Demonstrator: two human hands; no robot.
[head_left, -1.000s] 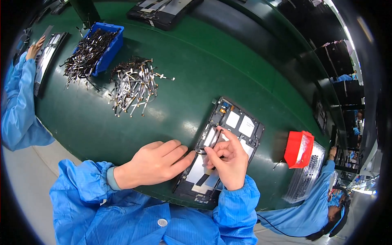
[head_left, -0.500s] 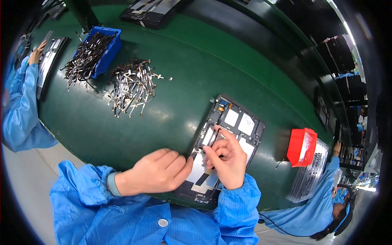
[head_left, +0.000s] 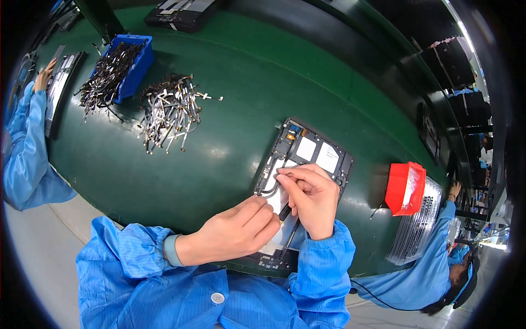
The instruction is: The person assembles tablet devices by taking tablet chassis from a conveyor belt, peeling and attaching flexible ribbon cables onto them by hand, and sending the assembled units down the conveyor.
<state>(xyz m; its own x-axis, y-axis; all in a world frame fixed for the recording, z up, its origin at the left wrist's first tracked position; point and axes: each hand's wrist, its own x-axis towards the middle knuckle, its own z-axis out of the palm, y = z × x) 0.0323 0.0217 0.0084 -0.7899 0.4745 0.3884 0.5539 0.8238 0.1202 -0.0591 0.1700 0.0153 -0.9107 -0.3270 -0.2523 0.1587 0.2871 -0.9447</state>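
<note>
An opened tablet-like device (head_left: 344,167), with a black frame, pale panels and white labels, lies tilted on the green table in front of me. My left hand (head_left: 235,230) is pinched closed at the device's left edge, on one end of a thin black cable (head_left: 268,192). Curving up from there, the cable runs to my right hand (head_left: 312,197), whose thumb and forefinger are closed on it above the device. Their fingertips partly hide the cable's ends. Beneath the right hand, a long dark strip crosses the pale panel.
A pile of loose flat cables (head_left: 171,109) lies on the table (head_left: 230,142) at left, beside a blue bin (head_left: 137,74) heaped with more. At right stand a red box (head_left: 404,189) and stacked clear trays (head_left: 413,230). Co-workers' blue sleeves (head_left: 33,131) show at both sides.
My left hand has moved right and slightly up, closer to the right hand. The right hand has shifted a little, and the cable now bows between both hands. The whole view has shifted slightly.
</note>
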